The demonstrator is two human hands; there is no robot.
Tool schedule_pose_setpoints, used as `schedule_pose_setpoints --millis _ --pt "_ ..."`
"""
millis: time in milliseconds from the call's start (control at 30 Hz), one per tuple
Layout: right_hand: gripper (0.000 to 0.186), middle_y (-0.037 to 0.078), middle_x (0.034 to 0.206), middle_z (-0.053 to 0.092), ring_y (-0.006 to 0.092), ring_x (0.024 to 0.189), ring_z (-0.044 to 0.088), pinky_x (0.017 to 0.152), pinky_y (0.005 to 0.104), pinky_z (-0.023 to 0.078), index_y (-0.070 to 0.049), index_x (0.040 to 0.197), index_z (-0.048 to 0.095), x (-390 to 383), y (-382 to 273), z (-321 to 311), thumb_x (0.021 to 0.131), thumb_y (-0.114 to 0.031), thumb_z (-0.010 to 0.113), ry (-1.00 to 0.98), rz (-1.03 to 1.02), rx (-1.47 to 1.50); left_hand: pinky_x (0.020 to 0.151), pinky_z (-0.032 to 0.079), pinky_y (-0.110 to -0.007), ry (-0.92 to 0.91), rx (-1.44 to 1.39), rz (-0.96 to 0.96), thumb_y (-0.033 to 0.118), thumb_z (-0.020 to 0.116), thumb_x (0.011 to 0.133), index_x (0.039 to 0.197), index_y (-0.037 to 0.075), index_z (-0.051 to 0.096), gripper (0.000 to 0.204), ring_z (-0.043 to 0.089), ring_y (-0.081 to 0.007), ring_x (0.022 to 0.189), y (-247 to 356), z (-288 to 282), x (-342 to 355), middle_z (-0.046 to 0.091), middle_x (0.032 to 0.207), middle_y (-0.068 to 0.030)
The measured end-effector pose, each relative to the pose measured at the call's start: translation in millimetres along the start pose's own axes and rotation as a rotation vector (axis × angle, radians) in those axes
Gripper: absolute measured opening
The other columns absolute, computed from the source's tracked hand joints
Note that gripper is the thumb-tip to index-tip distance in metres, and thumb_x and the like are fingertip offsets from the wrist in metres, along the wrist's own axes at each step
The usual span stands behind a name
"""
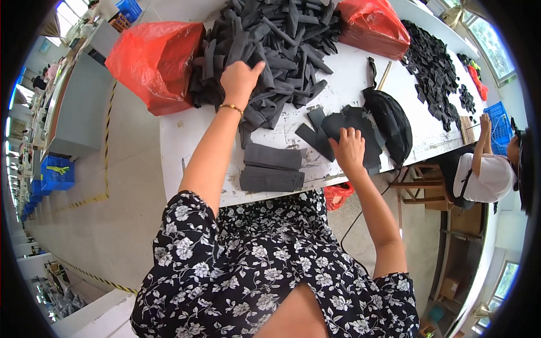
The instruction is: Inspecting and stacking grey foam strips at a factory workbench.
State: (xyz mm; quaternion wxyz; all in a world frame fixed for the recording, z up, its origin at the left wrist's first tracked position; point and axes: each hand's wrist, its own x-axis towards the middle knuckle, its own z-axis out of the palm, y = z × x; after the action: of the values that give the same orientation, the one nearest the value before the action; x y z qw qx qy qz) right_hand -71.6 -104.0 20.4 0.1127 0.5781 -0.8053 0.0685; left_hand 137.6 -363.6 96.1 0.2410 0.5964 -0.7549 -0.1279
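Observation:
A big heap of dark grey fabric strips (282, 50) covers the far middle of the white table (191, 163). My left hand (241, 83) reaches onto its near left side, thumb held apart, fingertips partly hidden; I see no strip clearly gripped. My right hand (350, 149) lies over flat dark fabric pieces (342, 121) near the table's front edge, thumb and fingers spread. Between the hands, close to me, two flat stacks of dark strips (272, 179) lie one beyond the other. A black rounded fabric pouch (390, 125) sits just right of my right hand.
Red plastic bags (155, 65) flank the heap, another red bag (375, 28) being on its right. Small black pieces (431, 67) spread across the far right. A seated person (484, 174) works at the right. Wooden stools (422, 186) and a dark cord (360, 217) are below the table edge.

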Motion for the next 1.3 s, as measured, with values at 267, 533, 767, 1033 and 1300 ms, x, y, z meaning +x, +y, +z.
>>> schedule_pose_setpoints --millis 267,533,767,1033,1300 --pt "0.014 0.011 0.089 0.061 0.0248 0.089 0.057 0.076 0.0357 0.046 -0.003 0.088 0.064 -15 -6 31 0.081 -0.012 0.056 -0.061 -0.270 -0.266 0.071 0.053 -0.035 0.064 -0.524 -0.028 0.025 0.065 0.087 0.092 -0.002 0.067 0.027 0.069 -0.0252 0.081 -14 11 -13 0.071 0.087 -0.0143" --pt "0.023 0.016 0.096 0.064 0.0326 0.093 0.062 0.080 0.0392 0.049 -0.004 0.107 0.066 1 25 -4 0.087 -0.001 0.055 -0.010 -0.038 0.580 0.058 0.053 -0.032 -0.219 -1.558 -0.353 0.023 0.045 0.102 0.104 -0.005 0.057 0.030 0.066 -0.0238 0.069 1 -13 -69 0.067 0.088 -0.0174" --pt "0.033 0.000 0.088 0.045 0.0106 0.079 0.043 0.071 0.0263 0.041 -0.003 0.108 0.047 -2 -26 -87 0.087 -0.012 0.071 0.091 0.110 1.027 0.066 0.057 -0.030 -0.369 -1.835 -0.439 0.022 0.065 0.092 0.103 -0.001 0.064 0.025 0.067 -0.0237 0.080 17 -10 -80 0.068 0.094 -0.0148" --pt "0.034 0.020 0.103 0.053 0.0371 0.089 0.055 0.077 0.0431 0.047 0.000 0.102 0.046 -10 -49 -119 0.082 -0.008 0.072 0.235 -0.337 0.706 0.089 0.057 -0.038 -0.527 -1.923 -0.464 0.010 0.059 0.094 0.112 -0.008 0.058 0.025 0.066 -0.0297 0.102 38 -24 -94 0.066 0.111 -0.0171" --pt "0.053 0.016 0.106 0.053 0.0326 0.090 0.054 0.080 0.0426 0.046 0.003 0.127 0.047 0 -44 -118 0.081 -0.007 0.070 0.293 -0.361 0.590 0.088 0.057 -0.039 -0.497 -1.894 -0.455 0.011 0.060 0.093 0.110 -0.007 0.057 0.024 0.067 -0.0279 0.099 40 -19 -100 0.066 0.108 -0.0192"
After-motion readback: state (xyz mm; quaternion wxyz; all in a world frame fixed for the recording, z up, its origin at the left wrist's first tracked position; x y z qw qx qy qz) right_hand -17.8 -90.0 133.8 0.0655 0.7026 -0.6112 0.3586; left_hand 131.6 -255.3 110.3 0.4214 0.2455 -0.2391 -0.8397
